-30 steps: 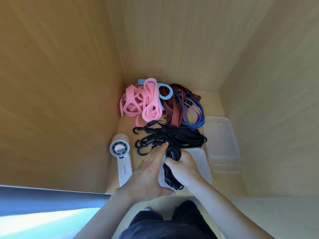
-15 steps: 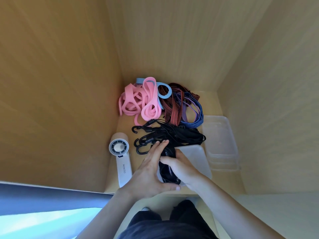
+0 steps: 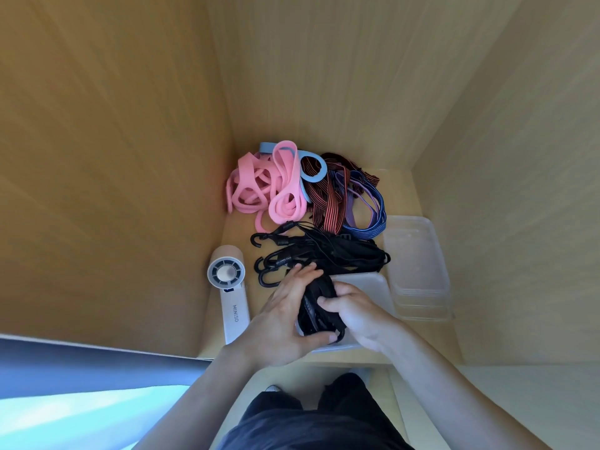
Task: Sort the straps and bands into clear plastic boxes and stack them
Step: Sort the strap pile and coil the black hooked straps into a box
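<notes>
A bundle of black strap (image 3: 316, 306) lies over the left part of a clear plastic box (image 3: 367, 285) near the shelf's front edge. My left hand (image 3: 282, 316) cups the bundle from the left, thumb under its near end. My right hand (image 3: 354, 310) presses it from the right with the fingers curled on it. Behind the box lies a pile of black hooked cords (image 3: 324, 251). Farther back sit pink bands (image 3: 266, 186), a light blue band (image 3: 311, 170), red-and-black striped straps (image 3: 328, 203) and blue and purple straps (image 3: 367, 216).
A stack of clear plastic boxes (image 3: 418, 267) stands at the right of the wooden shelf (image 3: 402, 190). A white handheld fan (image 3: 229, 287) lies at the left by the side wall. Wooden walls close in left, back and right.
Both hands have drawn the black strap bundle tighter and set it lower over the box; my left thumb has come round under its near end.
</notes>
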A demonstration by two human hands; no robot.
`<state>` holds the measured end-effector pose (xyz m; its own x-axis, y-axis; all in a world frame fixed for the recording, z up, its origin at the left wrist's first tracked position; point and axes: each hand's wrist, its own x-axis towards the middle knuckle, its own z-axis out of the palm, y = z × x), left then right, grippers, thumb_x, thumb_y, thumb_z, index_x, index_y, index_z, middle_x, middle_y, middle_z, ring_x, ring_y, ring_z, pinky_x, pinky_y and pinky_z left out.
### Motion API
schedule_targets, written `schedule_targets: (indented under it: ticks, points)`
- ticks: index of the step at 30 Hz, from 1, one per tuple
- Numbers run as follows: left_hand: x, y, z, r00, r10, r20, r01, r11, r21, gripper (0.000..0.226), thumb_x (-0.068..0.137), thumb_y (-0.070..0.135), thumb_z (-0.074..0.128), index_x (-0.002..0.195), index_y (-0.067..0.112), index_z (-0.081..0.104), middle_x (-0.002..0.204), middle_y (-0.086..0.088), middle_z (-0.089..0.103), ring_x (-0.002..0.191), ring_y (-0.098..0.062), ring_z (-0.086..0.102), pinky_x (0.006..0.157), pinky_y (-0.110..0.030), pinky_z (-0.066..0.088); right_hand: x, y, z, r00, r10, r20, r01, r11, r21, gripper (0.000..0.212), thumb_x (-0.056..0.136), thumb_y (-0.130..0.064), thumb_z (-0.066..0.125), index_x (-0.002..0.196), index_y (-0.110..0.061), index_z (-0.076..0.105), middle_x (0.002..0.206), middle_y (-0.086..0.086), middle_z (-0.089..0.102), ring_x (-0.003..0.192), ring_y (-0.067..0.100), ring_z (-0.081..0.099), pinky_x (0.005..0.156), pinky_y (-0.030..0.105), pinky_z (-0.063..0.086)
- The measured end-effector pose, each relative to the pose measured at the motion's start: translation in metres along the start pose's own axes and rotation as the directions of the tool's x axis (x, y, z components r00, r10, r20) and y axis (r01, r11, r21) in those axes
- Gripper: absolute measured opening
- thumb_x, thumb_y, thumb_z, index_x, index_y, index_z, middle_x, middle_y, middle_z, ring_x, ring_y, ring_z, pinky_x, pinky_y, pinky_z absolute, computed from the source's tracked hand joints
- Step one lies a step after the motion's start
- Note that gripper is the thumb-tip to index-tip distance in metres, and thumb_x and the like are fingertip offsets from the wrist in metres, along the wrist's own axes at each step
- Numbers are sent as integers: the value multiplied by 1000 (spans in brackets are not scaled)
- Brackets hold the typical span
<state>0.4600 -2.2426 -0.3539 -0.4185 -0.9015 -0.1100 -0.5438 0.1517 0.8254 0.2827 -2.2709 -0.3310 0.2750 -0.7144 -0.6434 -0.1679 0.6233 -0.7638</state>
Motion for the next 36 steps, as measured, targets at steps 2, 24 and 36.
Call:
schedule_targets:
  ticks: [2, 24, 36]
  points:
    - [0, -2, -1, 1000, -10, 10, 10, 1000, 16, 95, 79, 67, 68, 155, 42, 15, 163, 29, 5, 151, 4, -8, 124, -33, 12, 1, 0, 1, 999, -1, -32, -1, 997, -73, 21, 101, -11, 54, 115, -24, 65, 114, 4, 73, 111, 21, 67, 104, 42, 51]
    - [1, 5, 4, 999, -44, -29, 51, 952, 301, 82, 90, 62, 52, 153, 57, 0, 160, 14, 10, 151, -9, 5, 119, -43, 30, -16, -18, -15, 999, -42, 12, 43, 914, -403, 26, 92, -47, 59, 112, -33, 69, 107, -2, 75, 102, 19, 70, 100, 49, 51]
    - [-1, 3, 13, 996, -47, -78, 63, 974, 218, 70, 92, 63, 35, 155, 54, 5, 161, 12, 7, 152, -10, 8, 119, -46, 31, -4, 2, 1, 972, -172, -160, -9, 653, -758, 33, 102, -28, 52, 71, -20, 52, 72, -4, 54, 61, 11, 51, 53, 24, 37]
